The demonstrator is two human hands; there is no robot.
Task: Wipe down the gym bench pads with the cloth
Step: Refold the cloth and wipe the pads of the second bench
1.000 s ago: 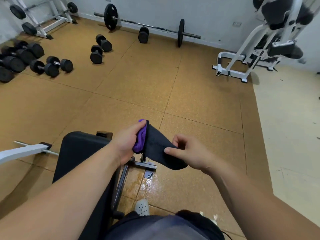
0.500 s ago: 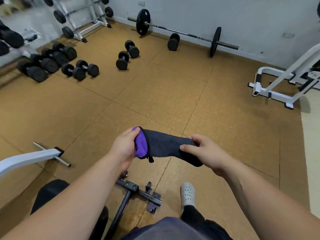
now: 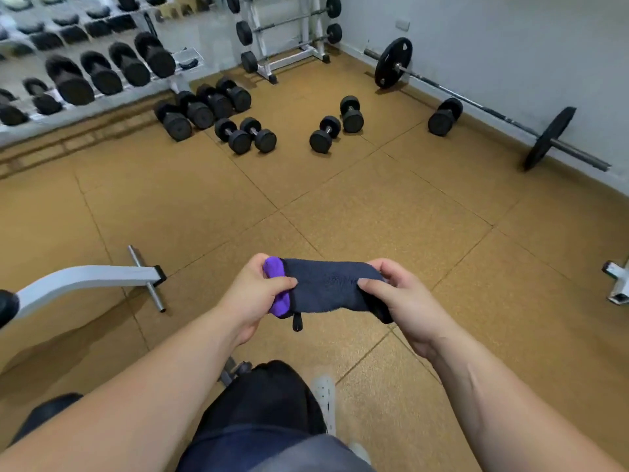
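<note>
Both your hands grip cloth [image 3: 328, 289] ends: left hand [image 3: 253, 301], right hand [image 3: 403, 301]. Wide bare floor [image 3: 391, 212] ahead; dumbbells [image 3: 245, 134] well beyond. Bench [image 3: 44, 408] mostly hidden under your arm.

bench pad [image 3: 47, 408] mostly hidden behind forearm, rack [image 3: 68, 73] perhaps blurred

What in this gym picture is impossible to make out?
All from the head view:
- Black bench pad: mostly hidden by the left forearm and cut off at the bottom-left edge.
- Dark blue and purple cloth: its ends are covered by the left hand and right hand.
- White dumbbell rack: blurred, weight markings unreadable.
</note>
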